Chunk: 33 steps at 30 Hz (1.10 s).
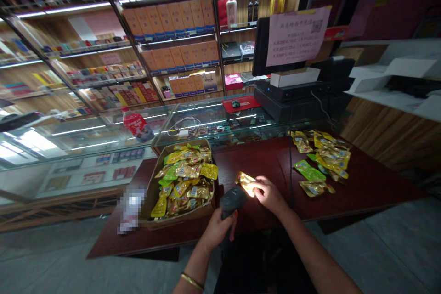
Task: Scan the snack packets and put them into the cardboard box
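Observation:
My left hand (217, 228) is wrapped round the handle of a dark barcode scanner (233, 199), whose head points away over the table. Light falls on a gold snack packet (245, 182) just ahead of it, which my right hand (268, 194) pinches by its near end. To the left stands an open cardboard box (149, 202) heaped with gold, yellow and green packets (184, 177). On the right part of the table lies a loose pile of similar packets (329, 154), with a green packet (309, 171) at its near left side.
The dark red table (227, 158) meets a glass display counter (165, 121) at the back. A red-labelled bottle (138, 124) stands on the glass. Beyond are a mouse (235, 104) and a monitor (262, 46) with a paper sign. A dark cable (290, 170) crosses the table.

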Available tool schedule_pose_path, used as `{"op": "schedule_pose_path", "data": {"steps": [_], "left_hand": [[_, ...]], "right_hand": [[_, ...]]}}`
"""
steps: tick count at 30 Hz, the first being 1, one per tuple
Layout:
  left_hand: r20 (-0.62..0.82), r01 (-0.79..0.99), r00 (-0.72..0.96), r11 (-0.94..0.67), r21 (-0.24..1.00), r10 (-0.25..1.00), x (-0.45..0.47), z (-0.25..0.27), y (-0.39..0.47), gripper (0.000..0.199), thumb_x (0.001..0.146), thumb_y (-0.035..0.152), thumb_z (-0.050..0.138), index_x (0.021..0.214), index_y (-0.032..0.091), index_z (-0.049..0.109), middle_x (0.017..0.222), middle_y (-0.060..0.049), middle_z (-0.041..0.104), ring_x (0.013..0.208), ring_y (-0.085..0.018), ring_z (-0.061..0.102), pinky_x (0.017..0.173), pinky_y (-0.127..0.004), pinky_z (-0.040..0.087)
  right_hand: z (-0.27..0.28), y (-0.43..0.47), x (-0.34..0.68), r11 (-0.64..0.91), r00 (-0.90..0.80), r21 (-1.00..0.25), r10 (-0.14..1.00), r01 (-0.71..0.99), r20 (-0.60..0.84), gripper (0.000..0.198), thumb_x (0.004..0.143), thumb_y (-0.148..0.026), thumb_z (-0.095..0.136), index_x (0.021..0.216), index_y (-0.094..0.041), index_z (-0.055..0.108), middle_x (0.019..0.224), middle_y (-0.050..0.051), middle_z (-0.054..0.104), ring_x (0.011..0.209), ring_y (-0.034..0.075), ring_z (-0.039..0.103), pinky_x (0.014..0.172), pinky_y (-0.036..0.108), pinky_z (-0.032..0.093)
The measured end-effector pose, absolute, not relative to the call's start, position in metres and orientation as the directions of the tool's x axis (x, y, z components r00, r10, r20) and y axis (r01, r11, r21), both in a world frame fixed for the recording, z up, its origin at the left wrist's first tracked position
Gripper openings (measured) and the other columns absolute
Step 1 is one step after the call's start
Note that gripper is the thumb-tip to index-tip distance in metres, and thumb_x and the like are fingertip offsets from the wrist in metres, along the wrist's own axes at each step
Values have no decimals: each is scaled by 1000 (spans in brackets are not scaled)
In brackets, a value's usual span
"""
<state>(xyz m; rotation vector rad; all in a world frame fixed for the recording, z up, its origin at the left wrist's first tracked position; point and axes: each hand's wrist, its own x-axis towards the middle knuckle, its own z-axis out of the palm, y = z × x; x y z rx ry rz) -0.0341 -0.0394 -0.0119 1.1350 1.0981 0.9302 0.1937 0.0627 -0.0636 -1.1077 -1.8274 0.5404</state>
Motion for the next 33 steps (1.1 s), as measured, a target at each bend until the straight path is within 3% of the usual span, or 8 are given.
{"op": "schedule_pose_path", "data": {"steps": [3, 8, 13, 16, 22, 27, 33], "left_hand": [[-179, -27, 225, 189, 982, 958, -34, -11, -39, 40, 81, 55, 70, 77, 17, 59, 47, 5, 53, 34, -10, 48, 38, -20, 33], [-203, -20, 209, 211, 977, 957, -26, 1, -41, 42, 80, 56, 72, 74, 17, 58, 44, 5, 53, 33, -10, 47, 36, -20, 31], [-210, -32, 222, 222, 974, 952, -9, 19, -43, 38, 79, 53, 72, 75, 18, 58, 43, 6, 52, 33, -9, 45, 36, -19, 33], [-222, -35, 187, 233, 972, 957, -4, 25, -44, 38, 78, 53, 71, 73, 18, 56, 43, 6, 52, 32, -10, 45, 35, -20, 33], [-219, 22, 142, 218, 976, 965, -4, 34, -49, 31, 81, 45, 70, 75, 18, 58, 44, 6, 53, 34, -10, 48, 37, -19, 35], [-219, 141, 88, 205, 968, 972, -1, 41, -49, 25, 81, 40, 69, 77, 18, 59, 45, 6, 53, 35, -10, 48, 39, -19, 37], [-239, 196, 79, 220, 956, 968, 1, 41, -44, 21, 80, 37, 68, 77, 19, 58, 40, 6, 52, 35, -12, 48, 38, -21, 35]], "right_hand": [[-65, 65, 193, 471, -118, -783, 877, 406, 466, 28, 83, -20, 57, 95, -25, 82, 104, 10, 72, 98, 24, 70, 91, 40, 59], [-66, 66, 191, 214, 72, -971, 972, 103, 222, 46, 82, -31, 61, 126, -24, 72, 123, 10, 72, 102, 24, 73, 83, 34, 62], [-65, 68, 189, 25, 47, -999, 999, -23, 24, 50, 74, -35, 70, 122, -20, 75, 108, 9, 80, 93, 27, 76, 82, 39, 62], [-61, 67, 189, 20, 84, -996, 996, -87, 13, 49, 76, -41, 71, 120, -20, 75, 116, 9, 78, 100, 29, 75, 83, 41, 62], [-57, 57, 183, 172, 94, -984, 980, 49, 176, 42, 83, -40, 67, 122, -24, 75, 122, 8, 76, 113, 29, 72, 98, 45, 56], [-60, 54, 179, 183, 85, -973, 977, 144, 196, 48, 87, -37, 62, 133, -24, 68, 111, 7, 80, 97, 27, 77, 87, 41, 61], [-57, 52, 178, 255, 104, -915, 948, 314, 300, 44, 85, -25, 58, 127, -27, 72, 120, 6, 77, 106, 26, 74, 96, 41, 58]]}}
